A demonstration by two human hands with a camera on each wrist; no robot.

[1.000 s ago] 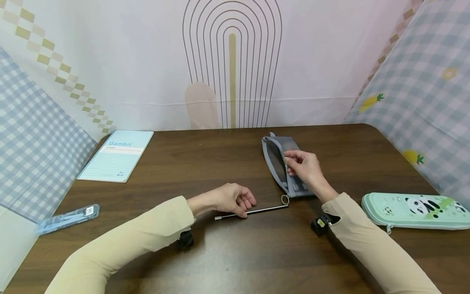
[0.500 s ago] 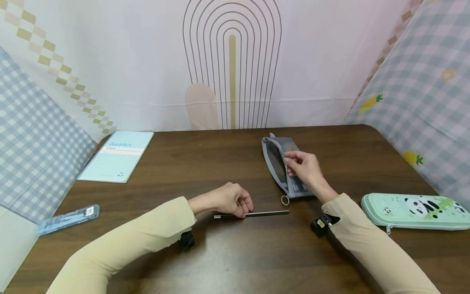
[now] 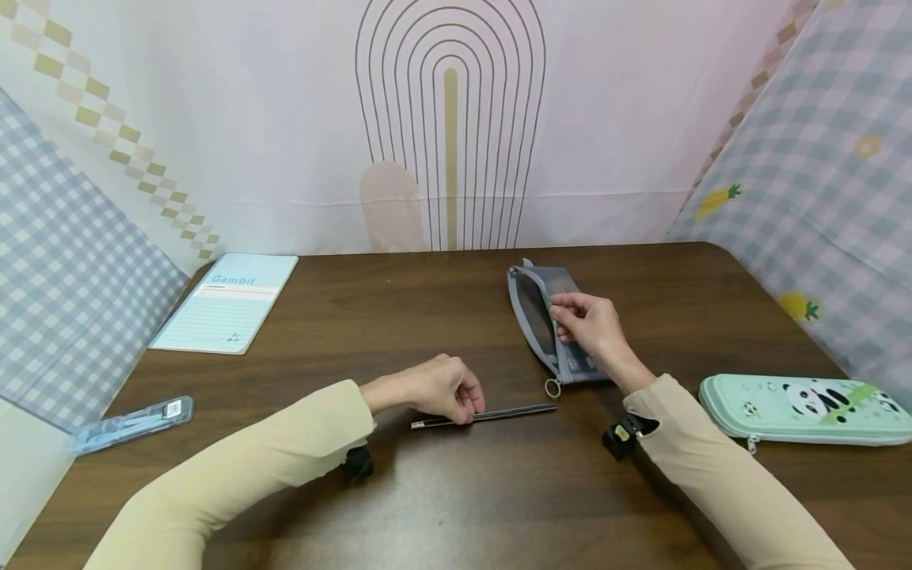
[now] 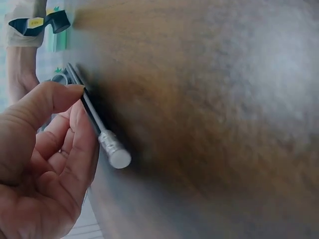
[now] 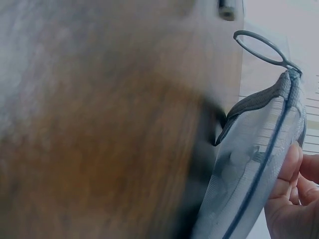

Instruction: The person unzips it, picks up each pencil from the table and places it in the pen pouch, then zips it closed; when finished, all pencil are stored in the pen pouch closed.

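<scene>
My left hand [image 3: 443, 389] pinches a dark pencil [image 3: 514, 412] between thumb and fingers, low over the table. In the left wrist view the silver ferrule and pale eraser end [image 4: 118, 157] face the camera. With thumb and fingertips, my right hand [image 3: 597, 328] grips the edge of a grey mesh zip pouch [image 3: 563, 279]. The pouch's mouth gapes toward the left, and a pull ring [image 3: 552, 388] hangs at its near corner, close to the pencil's far end. In the right wrist view the mesh pouch [image 5: 249, 169] shows side-on, my fingers [image 5: 286, 174] at its edge.
A mint pencil case with a panda print [image 3: 798, 408] lies right of my right arm. Far left is a pale blue notebook [image 3: 228, 305], with a clear blue flat case [image 3: 138, 423] nearer me. Patterned cloth [image 3: 285, 119] hangs behind the brown table [image 3: 342, 317].
The pencil's far end has come down and away from the pull ring, and my left hand has shifted slightly left with it. My right hand and the pouch stay put.
</scene>
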